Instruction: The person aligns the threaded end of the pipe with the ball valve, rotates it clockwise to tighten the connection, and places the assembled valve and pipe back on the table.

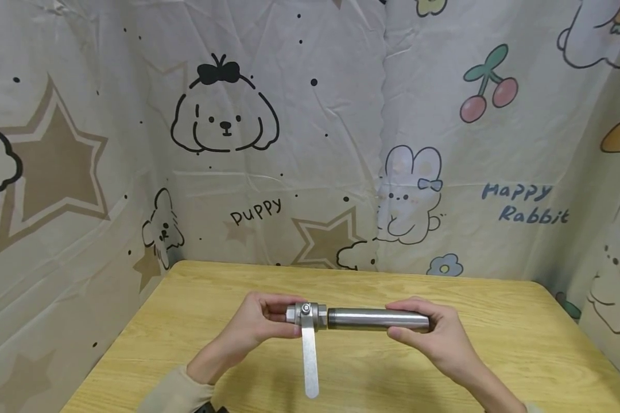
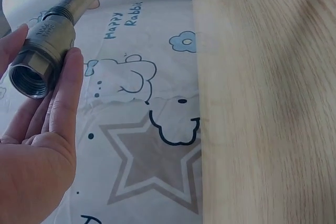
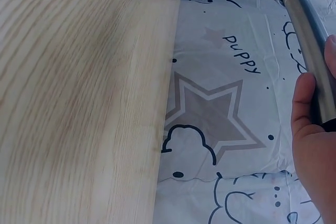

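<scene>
Fingers (image 2: pixel 66 95) of the left hand (image 1: pixel 253 322) pinch a lever valve (image 1: pixel 309 326), those of the right hand (image 1: pixel 442 332) a steel pipe (image 1: pixel 364 319).

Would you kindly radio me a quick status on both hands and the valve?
Left hand pinches valve. Right hand grips pipe. Pipe's threaded end at the valve, some threads showing. Nothing visible in the way.

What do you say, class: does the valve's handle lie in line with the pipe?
No, the handle sticks out crosswise to the pipe in the head view.
</scene>
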Tool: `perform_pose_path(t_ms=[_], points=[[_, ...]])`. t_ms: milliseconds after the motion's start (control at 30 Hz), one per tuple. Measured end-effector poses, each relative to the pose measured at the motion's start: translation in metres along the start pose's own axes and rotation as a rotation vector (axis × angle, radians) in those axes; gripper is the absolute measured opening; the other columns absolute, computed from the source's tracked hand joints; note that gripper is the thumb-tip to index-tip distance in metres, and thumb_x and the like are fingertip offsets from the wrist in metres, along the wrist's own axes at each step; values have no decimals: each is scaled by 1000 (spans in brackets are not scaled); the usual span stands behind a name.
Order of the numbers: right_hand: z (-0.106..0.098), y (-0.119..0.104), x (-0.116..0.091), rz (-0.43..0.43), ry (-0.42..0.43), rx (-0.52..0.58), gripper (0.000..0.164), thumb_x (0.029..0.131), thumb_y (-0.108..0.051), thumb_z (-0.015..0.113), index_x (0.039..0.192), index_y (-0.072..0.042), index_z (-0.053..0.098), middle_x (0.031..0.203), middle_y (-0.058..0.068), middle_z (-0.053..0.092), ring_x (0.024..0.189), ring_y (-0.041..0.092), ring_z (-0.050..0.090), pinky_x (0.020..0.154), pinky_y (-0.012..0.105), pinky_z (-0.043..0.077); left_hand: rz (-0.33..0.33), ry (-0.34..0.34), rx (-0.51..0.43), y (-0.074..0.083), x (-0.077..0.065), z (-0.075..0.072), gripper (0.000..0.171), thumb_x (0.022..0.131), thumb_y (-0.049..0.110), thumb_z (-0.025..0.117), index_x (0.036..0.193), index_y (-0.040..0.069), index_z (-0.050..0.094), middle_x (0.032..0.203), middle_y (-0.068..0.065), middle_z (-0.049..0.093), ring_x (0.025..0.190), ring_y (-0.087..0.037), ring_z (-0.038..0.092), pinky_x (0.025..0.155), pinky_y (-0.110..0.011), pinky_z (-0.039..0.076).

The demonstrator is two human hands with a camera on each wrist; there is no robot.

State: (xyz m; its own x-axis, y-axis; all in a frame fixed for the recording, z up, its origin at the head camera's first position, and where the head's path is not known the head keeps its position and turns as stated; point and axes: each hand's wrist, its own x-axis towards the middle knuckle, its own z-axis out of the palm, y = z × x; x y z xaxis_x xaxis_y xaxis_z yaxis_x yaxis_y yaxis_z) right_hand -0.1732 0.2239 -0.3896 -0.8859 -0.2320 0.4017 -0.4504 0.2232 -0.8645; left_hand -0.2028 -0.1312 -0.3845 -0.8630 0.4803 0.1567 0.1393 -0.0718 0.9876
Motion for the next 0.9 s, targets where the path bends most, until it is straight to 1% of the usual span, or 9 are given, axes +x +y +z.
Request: perform_pose_path(t_ms=[300,600,900], points=[[2,2,0,3,-11,17,35,85,1,86,119,-4,78,111,7,73,90,17,71,71,32,64,7,-25,-22,1,-1,0,49,81,-3,84,128,-11,69,114,-22,75,96,-27,75,86,-42,64],[3,-1,-2,-44,-17,8,35,84,4,85,118,-4,78,109,8,74,90,16,71,69,31,64,-8,-27,-24,4,-2,2,48,82,-2,84,127,-10,70,113,-22,75,97,-26,75,86,-41,64],[2,-5,-7,-23,-3,-11,34,85,1,85,117,-6,78,111,6,74,91,16,71,69,34,65,1,-34,-2,6,-4,7,46,82,-1,86,125,-9,71,110,-22,75,95,-27,75,86,-42,64]])
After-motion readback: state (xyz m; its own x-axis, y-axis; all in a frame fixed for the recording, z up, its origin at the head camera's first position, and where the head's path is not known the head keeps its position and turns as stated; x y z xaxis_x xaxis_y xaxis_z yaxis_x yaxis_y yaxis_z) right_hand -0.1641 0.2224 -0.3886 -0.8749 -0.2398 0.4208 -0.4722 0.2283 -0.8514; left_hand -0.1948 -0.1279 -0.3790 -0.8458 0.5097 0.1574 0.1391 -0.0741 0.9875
